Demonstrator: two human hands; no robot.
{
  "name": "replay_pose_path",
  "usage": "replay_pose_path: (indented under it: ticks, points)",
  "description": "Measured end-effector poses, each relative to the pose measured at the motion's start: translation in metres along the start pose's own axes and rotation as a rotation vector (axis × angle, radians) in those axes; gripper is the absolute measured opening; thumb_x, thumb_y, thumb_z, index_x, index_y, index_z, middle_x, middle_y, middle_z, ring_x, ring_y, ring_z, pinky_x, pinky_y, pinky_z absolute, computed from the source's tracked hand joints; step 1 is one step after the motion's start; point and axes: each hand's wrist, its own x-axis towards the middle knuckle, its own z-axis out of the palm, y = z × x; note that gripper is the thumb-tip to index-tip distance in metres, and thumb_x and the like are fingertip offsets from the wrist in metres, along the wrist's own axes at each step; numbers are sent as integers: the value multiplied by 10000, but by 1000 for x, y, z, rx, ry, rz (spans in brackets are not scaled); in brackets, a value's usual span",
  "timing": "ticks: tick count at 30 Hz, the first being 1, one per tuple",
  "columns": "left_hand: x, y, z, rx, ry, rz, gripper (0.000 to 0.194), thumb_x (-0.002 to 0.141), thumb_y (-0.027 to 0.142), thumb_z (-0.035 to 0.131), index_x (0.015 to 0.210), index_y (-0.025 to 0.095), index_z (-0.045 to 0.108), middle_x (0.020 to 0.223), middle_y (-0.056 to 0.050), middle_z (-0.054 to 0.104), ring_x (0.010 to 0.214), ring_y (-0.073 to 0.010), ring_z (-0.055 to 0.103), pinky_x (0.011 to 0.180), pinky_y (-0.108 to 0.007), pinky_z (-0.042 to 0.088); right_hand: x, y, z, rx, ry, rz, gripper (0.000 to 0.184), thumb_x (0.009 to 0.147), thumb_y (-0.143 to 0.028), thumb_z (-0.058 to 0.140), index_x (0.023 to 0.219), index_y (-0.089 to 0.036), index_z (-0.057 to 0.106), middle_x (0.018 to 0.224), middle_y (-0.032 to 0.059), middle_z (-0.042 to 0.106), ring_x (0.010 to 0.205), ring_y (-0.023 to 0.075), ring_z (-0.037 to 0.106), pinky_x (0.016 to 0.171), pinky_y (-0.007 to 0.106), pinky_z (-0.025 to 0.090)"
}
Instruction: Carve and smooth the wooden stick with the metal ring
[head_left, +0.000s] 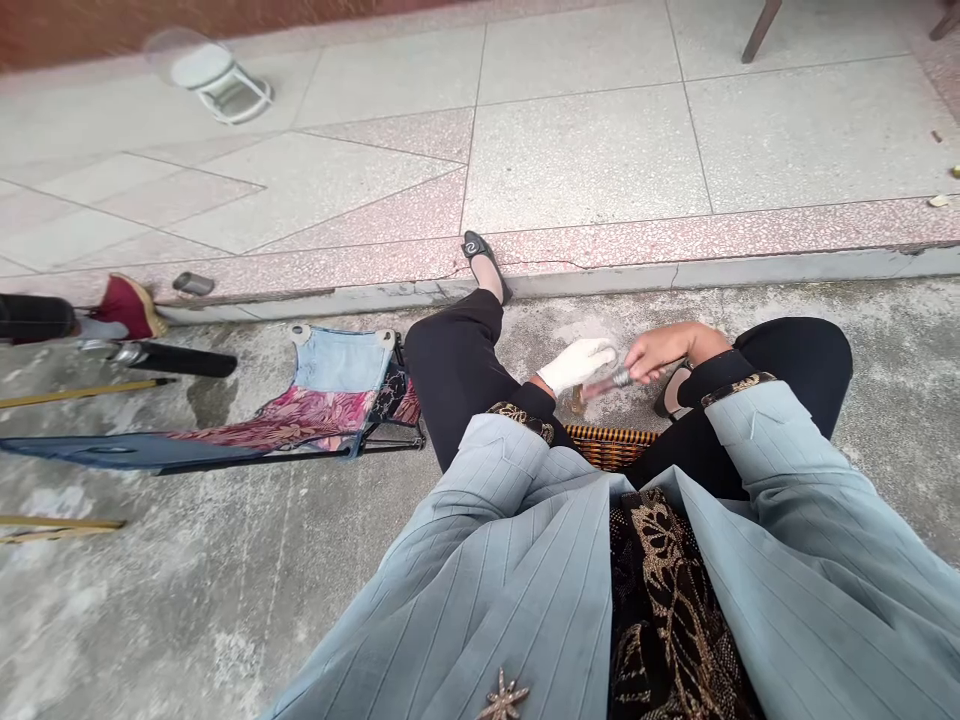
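Note:
My left hand (579, 366) wears a white glove and is in front of my lap, its fingers curled. Whatever it may hold is hidden; a small blurred brownish patch shows just below it. My right hand (664, 350) is bare and closed around a short tool (602, 384). This tool has a grey ribbed collar by my fingers and a blurred reddish-brown length pointing toward the glove. Its exact kind cannot be made out. Below both hands, between my legs, the edge of a woven brown and yellow wicker seat (611, 447) shows.
On the left stands a low folding recliner (330, 400) with patterned fabric. Beyond it are another person's red shoe (126, 305), a black tube (184, 360) and yellow poles (86, 393). A raised tiled step (585, 160) runs ahead, with a white stool (225, 80) on it.

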Motion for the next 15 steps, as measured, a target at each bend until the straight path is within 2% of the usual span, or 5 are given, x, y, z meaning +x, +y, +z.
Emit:
replay_pose_path:
  ticks: [3,5,7,11,15]
  points:
    - [1,-1,-1,-248,34,-39,444,920,560,467,824,141,578,668,7,515,556,-82,410,561,-221,350,-21,4,-11,304,446,-305,368,822,-489,723,854,-126,673,720,17,623,564,76,473,525,212,388]
    - [1,0,-2,-289,18,-45,458,907,578,486,791,143,570,631,27,467,526,-67,369,528,-212,308,-32,8,-18,465,769,-343,263,915,-402,637,902,-140,651,744,16,602,581,72,464,532,205,390]
    - [-1,3,-4,-308,-13,-52,439,886,565,528,769,143,562,637,32,462,517,-58,356,513,-210,292,-37,13,-24,521,951,-274,206,980,-312,541,905,-140,624,741,18,572,581,68,454,527,201,380]
    - [-4,10,-5,-381,-73,-81,407,844,536,597,766,138,554,687,19,506,519,-45,354,496,-201,277,-35,20,-30,426,1027,-53,204,996,-249,498,845,-136,574,702,27,555,551,74,432,491,217,351]
    - [-5,15,-5,-334,-176,-111,392,815,515,635,744,135,564,672,15,514,542,-51,371,504,-191,279,-20,19,-32,177,1041,176,238,971,-279,537,792,-131,592,715,56,584,586,103,458,554,254,384]
